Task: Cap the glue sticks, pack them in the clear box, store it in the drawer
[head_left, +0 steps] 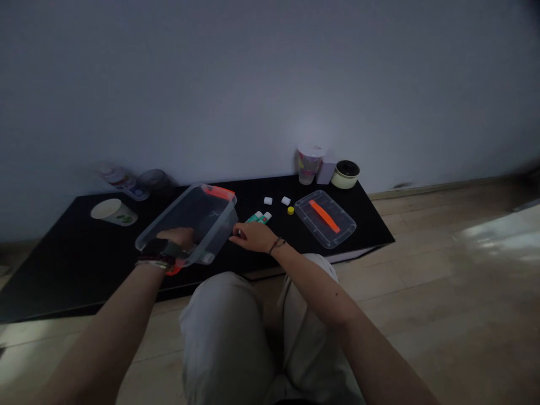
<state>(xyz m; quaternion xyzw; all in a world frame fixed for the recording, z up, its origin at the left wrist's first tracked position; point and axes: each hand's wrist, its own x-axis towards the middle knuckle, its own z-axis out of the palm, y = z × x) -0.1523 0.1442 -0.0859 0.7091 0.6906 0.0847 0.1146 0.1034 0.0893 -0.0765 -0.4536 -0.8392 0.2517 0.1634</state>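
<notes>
The left hand [176, 239] clasped the tilted, seemingly empty box [211, 216], its lid [324, 218] lying apart on the surface [63, 253]. The right hand [255, 236] rested at the green tubes [259, 217], its grip impossible to tell.

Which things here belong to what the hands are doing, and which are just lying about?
In use: left hand gripping the clear bin; right hand at the teal tubes.
Lying about: bin lid, white pieces, yellow cap, paper cup, plastic cup, round tin.
</notes>
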